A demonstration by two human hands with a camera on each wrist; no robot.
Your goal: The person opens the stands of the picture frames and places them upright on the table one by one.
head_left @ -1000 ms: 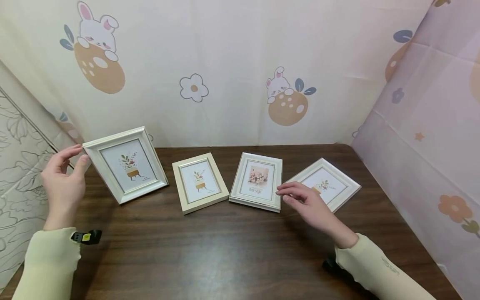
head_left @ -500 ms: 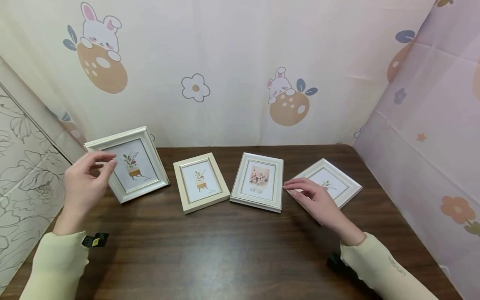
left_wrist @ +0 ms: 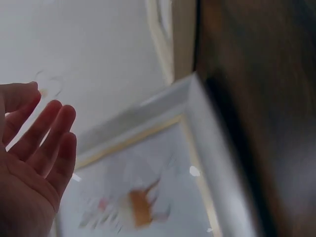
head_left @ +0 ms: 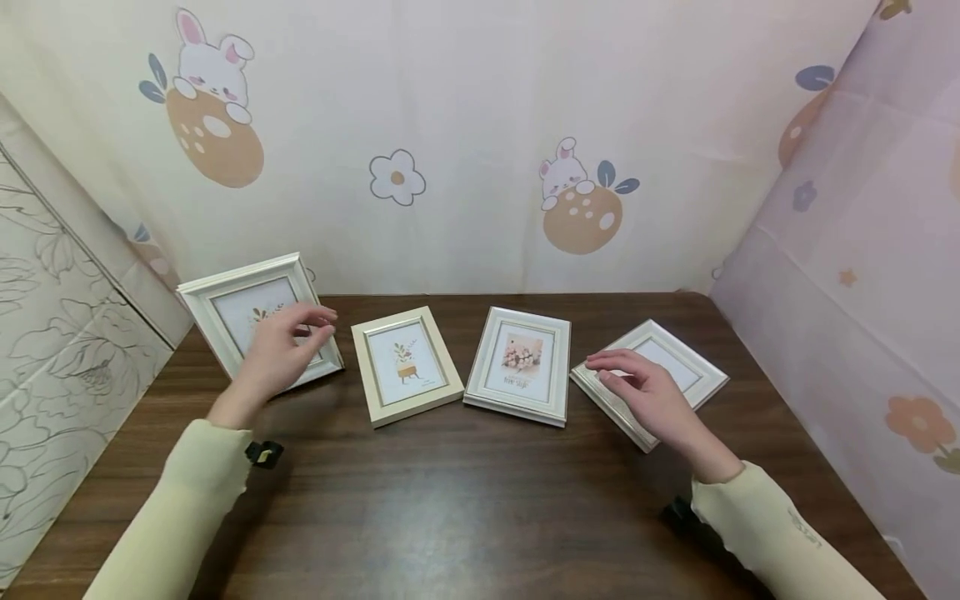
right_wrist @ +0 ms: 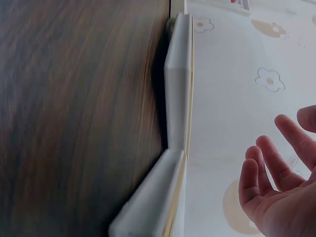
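Note:
In the head view, my left hand [head_left: 281, 350] hovers in front of the large white picture frame [head_left: 234, 312] and covers part of its plant picture. Its fingers are loosely bent with nothing between them, and the left wrist view shows the palm beside that frame [left_wrist: 143, 173]. To its right are a cream picture frame [head_left: 407, 367] with a similar plant print and a white picture frame [head_left: 519, 367] with a pink flower picture. Over the left corner of the rightmost white picture frame [head_left: 675, 362], turned like a diamond, my right hand [head_left: 645, 392] holds nothing, fingers relaxed and apart.
All the frames stand along the back of a dark wooden table [head_left: 435, 508]. Behind it hangs a pale curtain [head_left: 472, 100] printed with rabbits and flowers. Another patterned sheet [head_left: 862, 200] borders the right side, and a line-drawn floral panel [head_left: 67, 333] the left.
My left hand has left the large frame's left edge and moved right across its front. My right hand has shifted slightly right, away from the flower-picture frame. The frames keep their places.

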